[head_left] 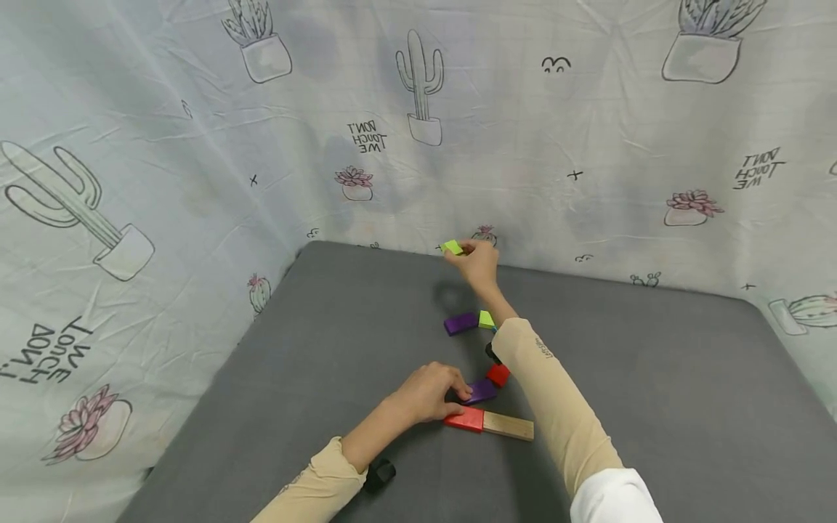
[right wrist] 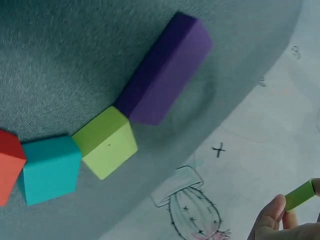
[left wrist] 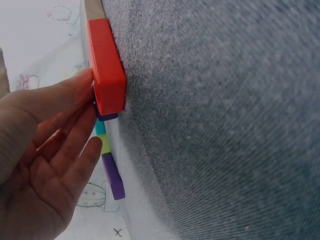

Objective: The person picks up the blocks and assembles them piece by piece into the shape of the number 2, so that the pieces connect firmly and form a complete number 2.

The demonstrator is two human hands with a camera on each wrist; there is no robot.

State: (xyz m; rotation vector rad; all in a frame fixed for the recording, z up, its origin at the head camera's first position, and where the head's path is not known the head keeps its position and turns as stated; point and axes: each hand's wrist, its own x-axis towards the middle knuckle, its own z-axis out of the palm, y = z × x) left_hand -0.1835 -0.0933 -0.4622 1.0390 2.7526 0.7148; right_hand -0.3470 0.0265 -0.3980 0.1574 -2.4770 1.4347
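Observation:
My right hand [head_left: 479,265] pinches a lime-green block [head_left: 452,248] between thumb and fingers, raised near the far table edge. In the right wrist view that held block [right wrist: 300,196] is at the lower right. My left hand [head_left: 428,392] touches a red block [head_left: 466,419] with its thumb, while a fingertip rests at a purple block [head_left: 482,391] behind it. In the left wrist view its fingers look loosely extended beside the red block [left wrist: 106,67]. A wooden block [head_left: 508,426] adjoins the red one.
A curved row continues with a smaller red block [head_left: 498,375], a black piece [head_left: 492,354] partly behind my right sleeve, a teal block [right wrist: 50,167], a lime-green block [head_left: 486,319] and a purple block [head_left: 461,323]. Another black block [head_left: 381,474] lies by my left forearm. Cactus-print cloth [head_left: 523,145] hangs behind.

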